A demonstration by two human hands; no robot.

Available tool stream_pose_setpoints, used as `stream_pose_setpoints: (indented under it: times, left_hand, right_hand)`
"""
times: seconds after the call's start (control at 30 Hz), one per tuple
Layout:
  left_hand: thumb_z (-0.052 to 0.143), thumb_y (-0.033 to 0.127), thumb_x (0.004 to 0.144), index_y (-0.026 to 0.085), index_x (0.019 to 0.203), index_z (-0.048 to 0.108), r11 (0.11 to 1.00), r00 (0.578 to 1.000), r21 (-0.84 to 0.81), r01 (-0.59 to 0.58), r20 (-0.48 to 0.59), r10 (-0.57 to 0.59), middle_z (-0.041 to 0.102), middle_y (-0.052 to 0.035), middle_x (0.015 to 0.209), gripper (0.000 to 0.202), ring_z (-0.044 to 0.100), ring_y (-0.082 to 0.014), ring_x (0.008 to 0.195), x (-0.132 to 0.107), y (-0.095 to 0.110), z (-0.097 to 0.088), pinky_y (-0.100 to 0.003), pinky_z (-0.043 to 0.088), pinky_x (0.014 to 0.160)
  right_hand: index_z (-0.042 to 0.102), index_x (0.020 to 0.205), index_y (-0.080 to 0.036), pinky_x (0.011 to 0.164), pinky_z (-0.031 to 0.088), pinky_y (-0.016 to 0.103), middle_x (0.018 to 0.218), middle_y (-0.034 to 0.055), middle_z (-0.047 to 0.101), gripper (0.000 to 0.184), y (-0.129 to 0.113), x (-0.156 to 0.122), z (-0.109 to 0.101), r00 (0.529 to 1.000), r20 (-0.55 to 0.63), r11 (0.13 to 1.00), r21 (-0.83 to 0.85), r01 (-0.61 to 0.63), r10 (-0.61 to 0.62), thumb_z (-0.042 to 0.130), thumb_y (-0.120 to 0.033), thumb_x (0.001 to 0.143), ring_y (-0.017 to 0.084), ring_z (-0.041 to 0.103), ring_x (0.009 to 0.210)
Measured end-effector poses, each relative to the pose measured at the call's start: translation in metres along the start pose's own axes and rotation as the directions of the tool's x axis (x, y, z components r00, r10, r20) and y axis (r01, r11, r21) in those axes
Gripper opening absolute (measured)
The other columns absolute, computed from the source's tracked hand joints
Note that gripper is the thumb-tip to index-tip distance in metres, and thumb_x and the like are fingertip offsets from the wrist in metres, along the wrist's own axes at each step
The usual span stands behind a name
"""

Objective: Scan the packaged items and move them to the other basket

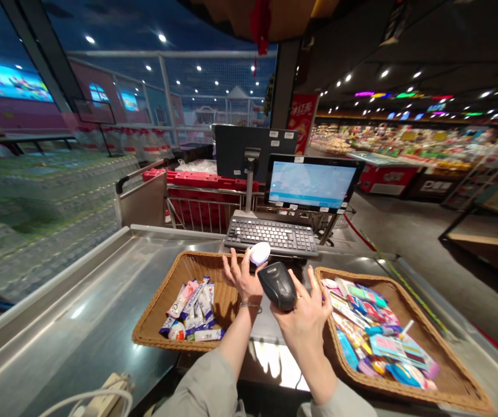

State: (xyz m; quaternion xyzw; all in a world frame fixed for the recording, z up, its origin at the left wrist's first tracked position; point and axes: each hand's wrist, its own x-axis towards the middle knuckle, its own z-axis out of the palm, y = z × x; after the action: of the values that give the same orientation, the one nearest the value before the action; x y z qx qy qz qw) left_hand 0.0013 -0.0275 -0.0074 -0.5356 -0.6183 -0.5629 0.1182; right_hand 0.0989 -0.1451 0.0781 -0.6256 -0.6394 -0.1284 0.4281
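Observation:
My left hand (245, 281) grips a small white oval item with a purplish edge (260, 253) near its thumb and index finger, the other fingers spread. A black handheld barcode scanner (278, 285) is in my right hand (304, 315), its head close to the white item. To the left, a brown wicker basket (153, 315) holds several slim wrapped sticks (196, 307) and an egg-shaped red-and-white packet (176, 330). On the right, another wicker basket (461, 379) contains many colourful small packages (374, 336). What the white item is cannot be made out.
A black keyboard (272, 234) lies beyond my hands, before a lit monitor (313, 184) and a second screen's dark back (253, 150). The metal counter (113, 284) has a raised left edge. A white cable (87, 399) lies at the front left. Shopping carts (200, 208) stand behind.

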Motion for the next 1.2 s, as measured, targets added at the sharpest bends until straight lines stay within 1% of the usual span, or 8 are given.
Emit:
stream_pose_setpoints:
  times: [0.13,0.2,0.3,0.57,0.67,0.87,1.07,1.2]
  left_hand:
    - [0.066,0.045,0.086,0.031,0.136,0.057,0.999,0.998,-0.017,0.037,0.053,-0.036,0.038,-0.0132,0.155,0.052,0.017,-0.0413,0.148,0.0,0.01,0.005,-0.072,0.016,0.113]
    - [0.069,0.042,0.084,0.029,0.132,0.061,0.998,0.995,-0.024,0.063,0.083,-0.061,0.038,-0.0133,0.155,0.05,0.015,-0.0412,0.149,0.0,0.015,0.007,-0.071,0.014,0.114]
    - [0.075,0.038,0.08,0.028,0.128,0.065,0.995,0.994,-0.046,0.091,0.073,-0.087,0.039,-0.0131,0.155,0.049,0.017,-0.0406,0.149,0.0,0.024,0.009,-0.067,0.012,0.116]
    - [0.076,0.032,0.079,0.028,0.126,0.066,0.987,0.991,-0.128,0.096,0.101,-0.083,0.035,-0.0127,0.157,0.048,0.015,-0.0398,0.149,-0.004,0.043,0.013,-0.064,0.02,0.116]
    - [0.073,0.035,0.082,0.028,0.126,0.066,0.99,0.99,-0.113,0.084,0.119,-0.07,0.034,-0.0132,0.157,0.045,0.014,-0.039,0.15,-0.007,0.049,0.016,-0.065,0.02,0.116]
    - [0.073,0.044,0.081,0.028,0.126,0.066,0.999,0.992,-0.046,0.019,0.125,-0.013,0.039,-0.014,0.154,0.049,0.017,-0.0397,0.149,-0.018,0.052,0.029,-0.069,0.009,0.116]
    - [0.074,0.045,0.08,0.029,0.127,0.066,0.998,0.989,-0.059,-0.013,0.146,0.021,0.04,-0.0134,0.154,0.051,0.017,-0.0385,0.149,-0.024,0.058,0.034,-0.067,0.01,0.116]
    - [0.073,0.04,0.081,0.031,0.128,0.065,0.997,0.985,-0.068,-0.032,0.168,0.043,0.039,-0.0118,0.155,0.048,0.016,-0.0371,0.15,-0.027,0.062,0.035,-0.066,0.012,0.117]
  right_hand:
    - [0.071,0.101,-0.025,0.111,0.019,0.057,0.12,0.0057,0.069,0.024,0.004,-0.001,-0.003,1.0,0.003,1.0,-0.029,-0.002,0.002,0.06,-0.03,0.08,0.035,0.037,0.139]
    - [0.071,0.103,-0.024,0.11,0.02,0.056,0.119,0.0062,0.07,0.026,0.007,-0.002,-0.005,1.0,-0.006,0.999,-0.047,-0.004,0.003,0.06,-0.032,0.081,0.034,0.038,0.138]
    - [0.07,0.106,-0.023,0.11,0.02,0.055,0.118,0.0061,0.07,0.03,0.012,-0.003,-0.008,1.0,-0.012,0.997,-0.071,0.006,-0.007,0.06,-0.033,0.08,0.034,0.039,0.137]
    - [0.068,0.106,-0.022,0.11,0.022,0.054,0.116,0.0052,0.071,0.029,0.023,-0.008,-0.018,0.998,-0.057,0.993,-0.113,-0.021,0.015,0.061,-0.032,0.08,0.033,0.043,0.133]
    - [0.068,0.104,-0.021,0.109,0.024,0.053,0.112,0.0062,0.072,0.027,0.026,-0.009,-0.023,0.997,-0.075,0.99,-0.139,-0.023,0.013,0.06,-0.031,0.08,0.033,0.044,0.133]
    - [0.07,0.103,-0.024,0.11,0.019,0.057,0.118,0.0047,0.07,0.028,0.035,-0.011,-0.031,0.991,-0.127,0.973,-0.219,-0.069,0.041,0.064,-0.033,0.078,0.036,0.045,0.131]
    - [0.071,0.095,-0.025,0.111,0.017,0.056,0.123,0.0031,0.068,0.021,0.04,-0.014,-0.035,0.991,-0.117,0.963,-0.252,-0.092,0.064,0.066,-0.033,0.076,0.036,0.041,0.135]
    - [0.071,0.094,-0.024,0.112,0.017,0.055,0.119,0.0046,0.07,0.021,0.04,-0.015,-0.039,0.991,-0.109,0.961,-0.253,-0.109,0.083,0.065,-0.034,0.077,0.034,0.044,0.132]
